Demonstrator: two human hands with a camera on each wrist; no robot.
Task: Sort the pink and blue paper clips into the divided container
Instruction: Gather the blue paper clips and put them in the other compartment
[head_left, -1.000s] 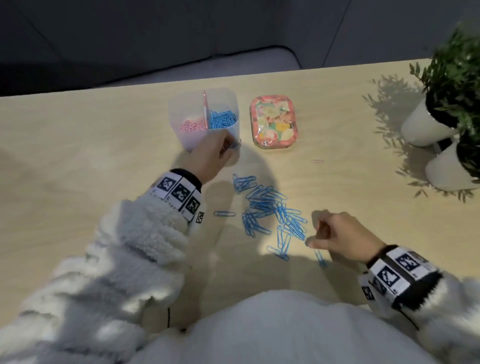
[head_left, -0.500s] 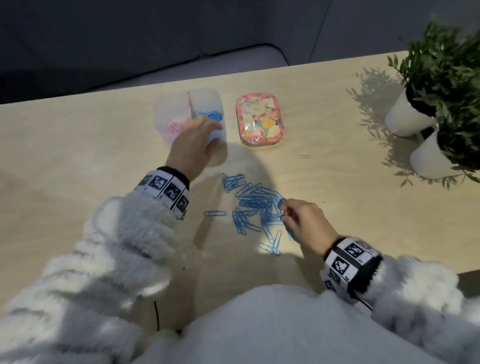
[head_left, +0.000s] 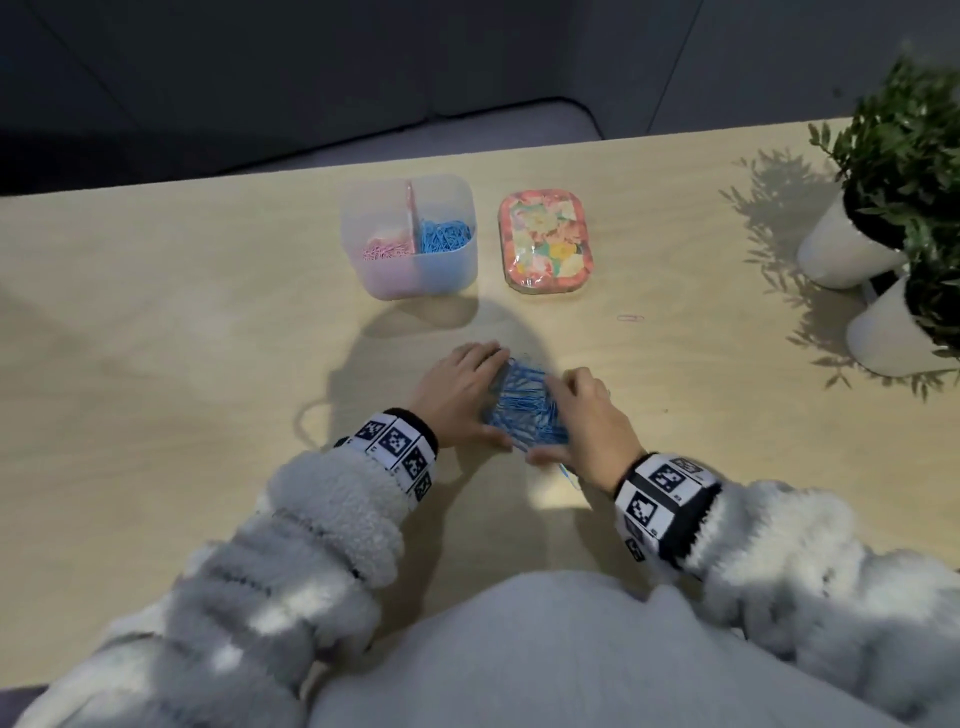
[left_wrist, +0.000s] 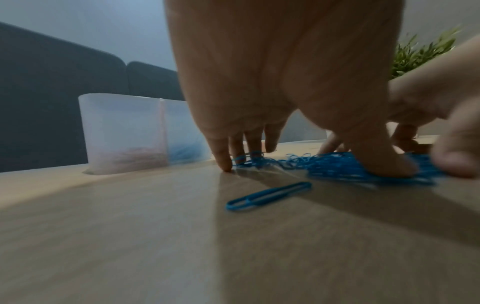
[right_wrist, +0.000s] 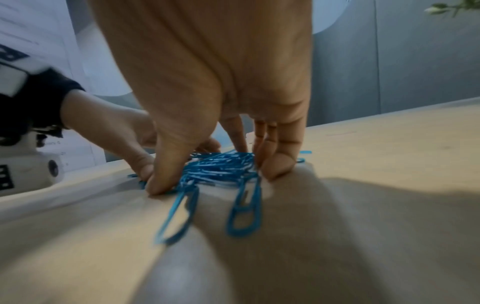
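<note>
A heap of blue paper clips lies on the wooden table between my two hands. My left hand flanks it on the left, my right hand on the right, fingers straight and tips on the table, pressing the heap together. The left thumb rests on the clips. One loose blue clip lies nearer than the heap, and two more trail under my right hand. The translucent divided container stands beyond, with pink clips in its left half and blue clips in its right.
A floral tin sits right of the container. A single pink clip lies on the table further right. Two white pots with green plants stand at the right edge.
My left hand came back from the container down to the clips. My right hand slid left, and the scattered blue clips are now bunched into one tight heap between both hands.
</note>
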